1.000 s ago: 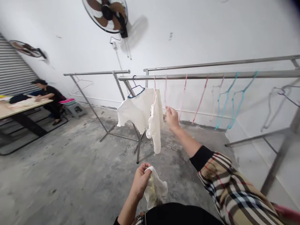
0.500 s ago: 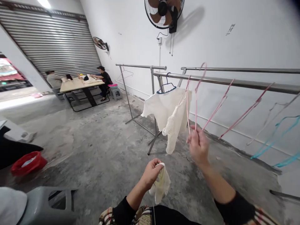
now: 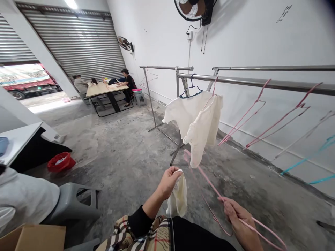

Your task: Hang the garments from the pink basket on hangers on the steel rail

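My left hand point(image 3: 169, 183) is closed on the upper edge of a small cream garment point(image 3: 178, 198), which hangs bunched below the fingers. My right hand point(image 3: 239, 219) grips a pink clothes hanger point(image 3: 209, 181) low at the right; one end of it points up and left toward the garment side and is blurred. Ahead, two cream tops hang on the rail point(image 3: 235, 79): one on a blue hanger point(image 3: 192, 92), a cream top point(image 3: 206, 129) on a pink hanger in front of it. More pink hangers point(image 3: 248, 115) hang bare to the right.
Blue hangers point(image 3: 309, 164) hang at the far right. A grey stool point(image 3: 75, 202) with a seated person, a cardboard box point(image 3: 42, 238) and a red bag point(image 3: 61, 162) are at left. Two people sit at a table point(image 3: 104, 91) farther back. A fan point(image 3: 192, 8) is on the wall.
My right hand has taken the pink hanger off the rail and brought it down and toward me. My left hand still holds the cream garment. The view has turned somewhat left.
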Motion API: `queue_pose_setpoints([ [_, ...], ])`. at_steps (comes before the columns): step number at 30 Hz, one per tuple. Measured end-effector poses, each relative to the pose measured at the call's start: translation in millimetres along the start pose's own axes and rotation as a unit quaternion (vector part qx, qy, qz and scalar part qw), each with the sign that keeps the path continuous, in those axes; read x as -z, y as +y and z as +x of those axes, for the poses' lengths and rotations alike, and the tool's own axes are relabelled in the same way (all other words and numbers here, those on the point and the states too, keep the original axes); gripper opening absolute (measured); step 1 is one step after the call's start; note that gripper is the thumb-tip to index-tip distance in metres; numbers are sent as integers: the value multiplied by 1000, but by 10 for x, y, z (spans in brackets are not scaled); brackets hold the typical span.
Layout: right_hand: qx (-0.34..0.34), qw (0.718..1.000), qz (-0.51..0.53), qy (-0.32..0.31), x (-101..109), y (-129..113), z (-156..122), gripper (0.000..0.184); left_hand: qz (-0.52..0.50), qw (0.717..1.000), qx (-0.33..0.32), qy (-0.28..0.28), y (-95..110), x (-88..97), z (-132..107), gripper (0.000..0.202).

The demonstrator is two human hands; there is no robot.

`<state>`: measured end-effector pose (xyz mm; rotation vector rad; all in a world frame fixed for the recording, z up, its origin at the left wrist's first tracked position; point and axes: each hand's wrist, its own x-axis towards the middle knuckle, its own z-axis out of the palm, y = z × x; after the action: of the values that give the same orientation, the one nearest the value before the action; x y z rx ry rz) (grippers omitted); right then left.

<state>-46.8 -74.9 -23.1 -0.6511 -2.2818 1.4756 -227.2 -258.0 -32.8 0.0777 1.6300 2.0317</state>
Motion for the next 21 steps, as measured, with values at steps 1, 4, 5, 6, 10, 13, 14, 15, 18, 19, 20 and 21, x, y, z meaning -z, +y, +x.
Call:
queue_pose_setpoints([
  [1, -7, 1000, -7, 5, 49, -10, -40, 35, -4, 1000, -8, 0, -8, -23, -8, 33],
  [4, -18, 999, -29, -11, 195, 66, -133, 33, -27, 999, -20, 14, -10, -79, -32, 36],
  [5, -20, 999, -35, -21, 246, 123, -149, 33, -35, 999, -20, 24, -6, -94, -40, 37],
  [6, -20, 998, -41, -32, 296, 191, -157, 33, -43, 998, -18, 34, -1, -108, -48, 38],
  [10, -32, 991, -79, -106, 433, 430, -158, 36, -39, 998, -22, 40, 12, -146, -80, 40],
  [13, -63, 983, -91, -147, 436, 442, -182, 45, 10, 999, -36, 37, 2, -145, -97, 40],
  [14, -71, 983, -88, -146, 427, 415, -196, 47, 36, 997, -47, 44, -5, -137, -100, 39],
  [15, -76, 983, -84, -141, 418, 379, -208, 49, 66, 994, -61, 54, -13, -125, -102, 38],
  [18, -84, 982, -79, -149, 397, 284, -219, 52, 161, 978, -115, 73, -46, -83, -103, 34],
  [19, -84, 980, -80, -164, 389, 267, -211, 53, 188, 970, -133, 73, -60, -74, -105, 32],
  [20, -83, 977, -82, -181, 376, 261, -200, 54, 212, 963, -149, 71, -76, -72, -109, 30],
  [21, -82, 974, -83, -194, 353, 262, -186, 56, 235, 956, -163, 68, -95, -78, -116, 29],
])
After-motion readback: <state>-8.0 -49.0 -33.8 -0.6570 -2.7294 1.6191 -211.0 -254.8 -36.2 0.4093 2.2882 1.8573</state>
